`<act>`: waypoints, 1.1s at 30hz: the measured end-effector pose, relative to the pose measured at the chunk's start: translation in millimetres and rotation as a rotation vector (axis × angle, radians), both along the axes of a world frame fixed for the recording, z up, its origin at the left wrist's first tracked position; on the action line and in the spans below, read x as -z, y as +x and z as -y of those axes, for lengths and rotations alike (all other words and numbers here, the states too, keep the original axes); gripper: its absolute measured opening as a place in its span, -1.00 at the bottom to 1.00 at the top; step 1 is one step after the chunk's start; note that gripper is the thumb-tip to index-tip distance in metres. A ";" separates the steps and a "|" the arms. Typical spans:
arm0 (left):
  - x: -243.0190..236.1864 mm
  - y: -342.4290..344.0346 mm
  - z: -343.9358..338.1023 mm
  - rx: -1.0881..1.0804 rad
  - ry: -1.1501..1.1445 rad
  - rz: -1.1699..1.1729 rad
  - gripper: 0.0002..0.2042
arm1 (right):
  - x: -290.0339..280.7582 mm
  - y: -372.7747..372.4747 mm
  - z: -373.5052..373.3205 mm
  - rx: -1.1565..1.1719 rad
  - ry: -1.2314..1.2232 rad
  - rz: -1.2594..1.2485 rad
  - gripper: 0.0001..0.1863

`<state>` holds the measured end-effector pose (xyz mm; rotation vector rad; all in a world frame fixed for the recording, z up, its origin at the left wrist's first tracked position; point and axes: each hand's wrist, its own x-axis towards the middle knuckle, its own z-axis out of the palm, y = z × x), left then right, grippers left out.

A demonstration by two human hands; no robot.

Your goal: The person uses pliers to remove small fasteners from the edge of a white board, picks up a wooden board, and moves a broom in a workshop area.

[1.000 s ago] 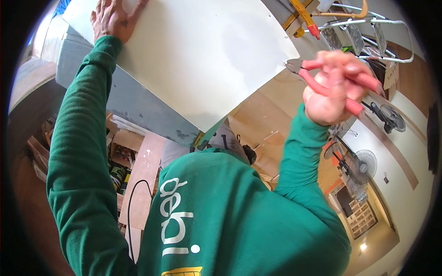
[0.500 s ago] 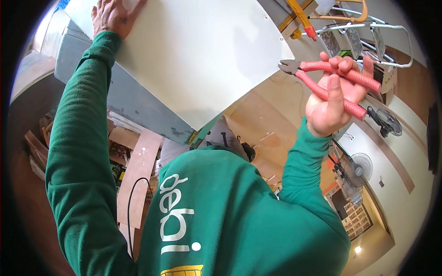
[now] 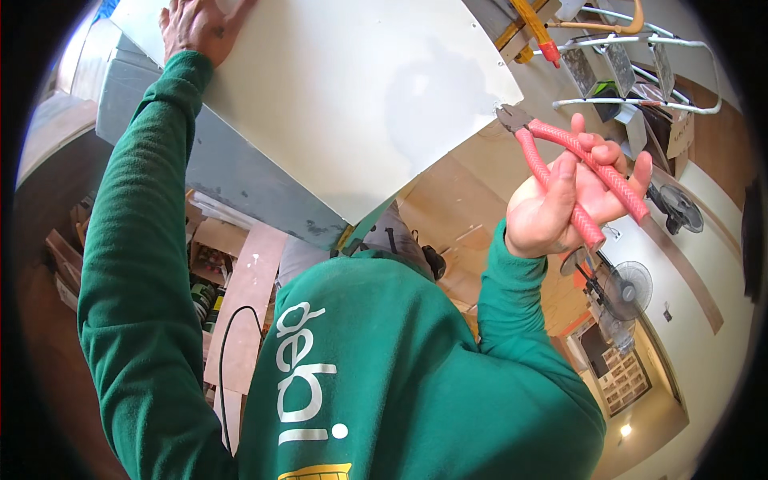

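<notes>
My right hand (image 3: 572,192) grips a pair of cutting pliers (image 3: 572,160) by its red sleeved handles. The handles are spread, and the dark jaws meet the right edge of a white panel (image 3: 344,96), near a small fastener there. My left hand (image 3: 200,28) lies flat on the panel's upper left part, fingers spread; the fingertips run out at the top of the picture. Beneath the panel is a box-like body with a grey-blue side (image 3: 248,168). Small fasteners dot the panel's right edge.
Right of the panel stand an orange clamp bar (image 3: 536,28) and a white metal stepladder (image 3: 640,72). Fans (image 3: 628,288) are farther right. At lower left, a wooden board (image 3: 244,296) and a black cable (image 3: 228,360) lie beside shelved items.
The pliers have turned, with their handles swinging downward, and the jaws have shifted slightly right along the panel's edge. My right wrist has dropped a little. My left hand stays on the panel.
</notes>
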<state>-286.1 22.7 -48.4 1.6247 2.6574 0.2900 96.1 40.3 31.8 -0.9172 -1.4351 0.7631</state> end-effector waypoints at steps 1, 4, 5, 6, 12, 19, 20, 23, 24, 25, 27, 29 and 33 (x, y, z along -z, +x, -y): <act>1.2 -0.9 -0.2 0.000 0.004 0.000 -0.27 | -0.3 -0.1 -1.3 0.020 -0.002 0.007 -0.21; 5.2 -6.7 -2.6 0.012 -0.014 -0.021 -0.26 | -6.6 -10.1 2.2 0.123 -0.095 -0.063 -0.25; 3.6 -6.7 -2.0 0.014 -0.030 -0.030 -0.26 | -5.1 -9.8 1.5 0.159 -0.083 -0.074 -0.33; 2.3 -5.3 -1.5 0.005 -0.028 -0.024 -0.26 | -1.5 -8.5 -1.0 0.193 -0.072 -0.085 -0.40; 3.6 -9.8 -1.7 0.012 -0.010 -0.035 -0.27 | 2.7 -3.4 -30.3 -0.152 0.001 -0.152 -0.60; 5.9 -2.6 0.4 0.007 -0.001 -0.016 -0.28 | -8.2 30.0 -92.4 -1.155 -0.278 0.095 -0.49; 5.2 -3.7 -1.0 -0.003 0.016 -0.022 -0.28 | -9.5 26.2 -87.3 -0.994 -0.260 0.046 -0.48; 6.0 -8.5 -3.4 0.019 0.000 -0.058 -0.28 | -0.5 20.5 -61.6 -0.602 -0.190 -0.095 -0.37; 5.4 -8.7 -2.0 0.012 -0.004 -0.049 -0.28 | 1.0 21.3 -56.9 -0.532 -0.169 -0.103 -0.38; 4.4 -9.3 -1.1 0.007 -0.009 -0.039 -0.28 | 0.6 20.0 -49.0 -0.463 -0.149 -0.110 -0.39; 3.9 -8.2 -1.5 0.005 -0.009 -0.026 -0.28 | 0.7 15.3 -36.6 -0.337 -0.073 -0.106 -0.46; 4.3 -8.3 -1.4 0.006 -0.005 -0.021 -0.28 | 3.7 11.2 -23.1 -0.156 -0.055 -0.135 -0.48; 3.1 -6.0 -0.7 0.012 -0.002 -0.028 -0.28 | 7.4 2.2 -9.0 -0.018 0.002 -0.158 -0.55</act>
